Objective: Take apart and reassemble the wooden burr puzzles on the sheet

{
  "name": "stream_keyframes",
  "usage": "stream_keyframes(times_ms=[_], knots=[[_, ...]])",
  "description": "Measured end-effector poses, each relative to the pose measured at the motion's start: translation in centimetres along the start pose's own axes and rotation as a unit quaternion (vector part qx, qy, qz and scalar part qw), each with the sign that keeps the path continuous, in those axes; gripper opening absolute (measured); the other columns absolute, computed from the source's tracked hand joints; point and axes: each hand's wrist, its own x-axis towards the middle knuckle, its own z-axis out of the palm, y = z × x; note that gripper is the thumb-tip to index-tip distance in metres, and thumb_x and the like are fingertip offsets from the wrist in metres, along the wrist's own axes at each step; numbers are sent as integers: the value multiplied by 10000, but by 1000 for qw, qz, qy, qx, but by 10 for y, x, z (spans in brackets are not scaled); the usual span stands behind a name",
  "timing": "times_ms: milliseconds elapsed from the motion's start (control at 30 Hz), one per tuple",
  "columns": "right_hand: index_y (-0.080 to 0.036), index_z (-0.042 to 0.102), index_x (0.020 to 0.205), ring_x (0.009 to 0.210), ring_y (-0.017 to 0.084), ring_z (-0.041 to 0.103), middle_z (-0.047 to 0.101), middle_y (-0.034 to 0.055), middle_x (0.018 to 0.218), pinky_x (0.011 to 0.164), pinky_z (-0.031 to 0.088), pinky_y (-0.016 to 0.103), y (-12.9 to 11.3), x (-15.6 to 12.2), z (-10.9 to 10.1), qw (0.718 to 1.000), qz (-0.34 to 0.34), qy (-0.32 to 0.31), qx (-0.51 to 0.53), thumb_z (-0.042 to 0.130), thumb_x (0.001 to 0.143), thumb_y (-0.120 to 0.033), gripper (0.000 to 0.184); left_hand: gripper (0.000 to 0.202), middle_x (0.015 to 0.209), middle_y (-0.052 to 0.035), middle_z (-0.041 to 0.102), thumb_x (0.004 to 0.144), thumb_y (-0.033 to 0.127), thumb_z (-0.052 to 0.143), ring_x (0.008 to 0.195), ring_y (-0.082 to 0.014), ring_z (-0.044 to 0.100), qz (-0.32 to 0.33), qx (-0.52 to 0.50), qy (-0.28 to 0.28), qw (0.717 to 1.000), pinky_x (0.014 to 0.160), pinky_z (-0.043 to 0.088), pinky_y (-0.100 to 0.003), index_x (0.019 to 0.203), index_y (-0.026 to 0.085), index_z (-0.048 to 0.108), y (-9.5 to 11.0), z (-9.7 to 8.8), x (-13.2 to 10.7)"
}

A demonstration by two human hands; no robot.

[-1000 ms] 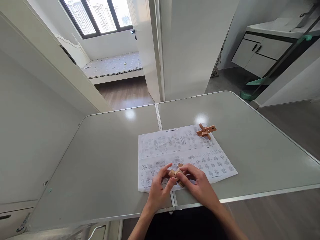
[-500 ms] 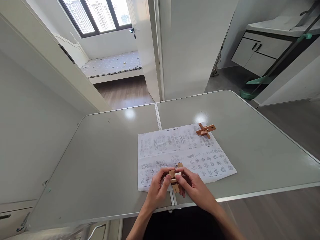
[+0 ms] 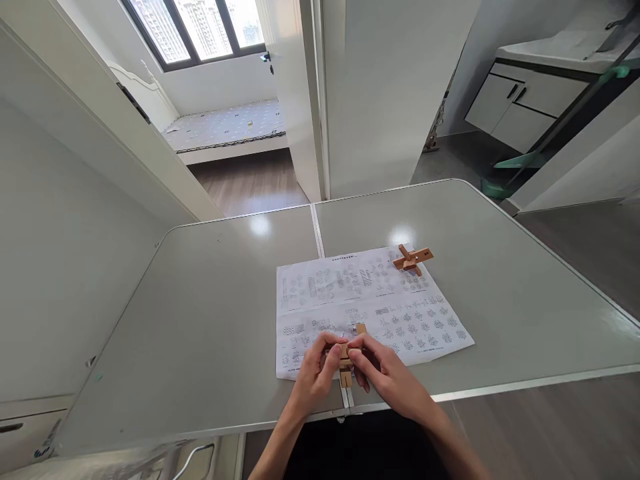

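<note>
Beyond the open door (image 3: 293,100) I see a white bed (image 3: 220,130) near a dark-framed window (image 3: 205,30); rightward, a vanity cabinet (image 3: 525,110).

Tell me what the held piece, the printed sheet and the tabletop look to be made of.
Held piece: probably wood with a dull finish, judging by its tan colour and squared, block-like ends.
Printed sheet: matte white paper, thin and flat, with a fold line across it.
Tabletop: perhaps laminate; smooth, grey-green, glossy enough to show bright reflections.
</note>
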Motion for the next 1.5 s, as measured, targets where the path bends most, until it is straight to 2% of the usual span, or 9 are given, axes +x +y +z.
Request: stream_keyframes(times_ms=[433, 600, 767, 833, 933, 1033, 1233, 1400, 1500], knots=[[-221, 661, 949, 653, 191, 629, 621, -24, 658, 712, 507, 329, -2, 7, -1, 999, 31, -12, 14, 523, 1042, -623, 435, 307, 723, 16, 695, 1101, 492, 455, 649, -172, 710, -15, 5, 0, 1000, 701, 558, -306, 1074, 208, 568, -10, -5, -2], [-224, 688, 960, 628, 194, 656, 653, -21, 657, 699, 551, 339, -2, 7, 1, 998, 45, 1, 52, 575, 1004, -658, 450, 381, 743, 8, 661, 1071, 550, 491, 689, -161, 642, -20, 65, 39, 997, 696, 522, -279, 1011, 200, 628, -8, -6, -2], [-202, 673, 914, 623, 193, 687, 692, 1, 710, 640, 601, 340, -2, 17, 3, 987, 72, -8, 143, 679, 892, -733, 532, 476, 709, 18, 612, 1055, 625, 462, 604, -144, 570, -46, 56, 93, 993, 604, 483, -263, 1045, 193, 660, -9, -4, 0], [-197, 645, 958, 576, 184, 681, 698, -4, 677, 591, 604, 328, -3, 21, 4, 982, 81, 0, 168, 696, 880, -732, 543, 548, 759, -5, 642, 1032, 680, 460, 660, -164, 601, -42, 37, 87, 995, 652, 510, -283, 1152, 184, 661, -10, -5, 0], [-198, 617, 984, 553, 173, 691, 717, -5, 695, 572, 612, 317, -5, 25, 5, 980, 82, 21, 182, 695, 898, -707, 522, 735, 988, -85, 705, 877, 768, 653, 890, -241, 664, -12, 16, 59, 998, 809, 553, -342, 1307, 173, 614, -11, -6, -1], [-201, 614, 946, 565, 167, 700, 725, -5, 734, 568, 615, 306, -6, 26, 6, 980, 77, 42, 177, 703, 891, -705, 515, 794, 1152, -116, 693, 789, 685, 814, 1039, -280, 662, -9, 6, 42, 999, 935, 546, -379, 1356, 186, 569, -11, -6, -2], [-202, 591, 929, 533, 167, 672, 708, -8, 690, 549, 598, 311, 1, 25, 5, 980, 81, 36, 177, 683, 872, -756, 564, 639, 1098, -80, 692, 819, 550, 845, 996, -244, 663, -25, 9, 43, 999, 937, 535, -359, 1278, 193, 580, -12, -6, -1], [-205, 600, 916, 594, 168, 658, 679, -10, 697, 597, 578, 307, 0, 22, 5, 982, 56, 45, 173, 678, 889, -756, 557, 700, 1136, -93, 682, 804, 605, 837, 1030, -264, 665, -24, 20, 36, 999, 959, 538, -374, 1313, 199, 578, -12, -6, 0], [-216, 585, 898, 615, 172, 640, 662, -10, 689, 627, 559, 311, -2, 18, 3, 988, 35, 62, 138, 650, 924, -743, 531, 744, 1119, -107, 685, 865, 707, 721, 956, -258, 674, -13, 13, 21, 1000, 894, 560, -375, 1376, 192, 558, -11, -6, -1]])
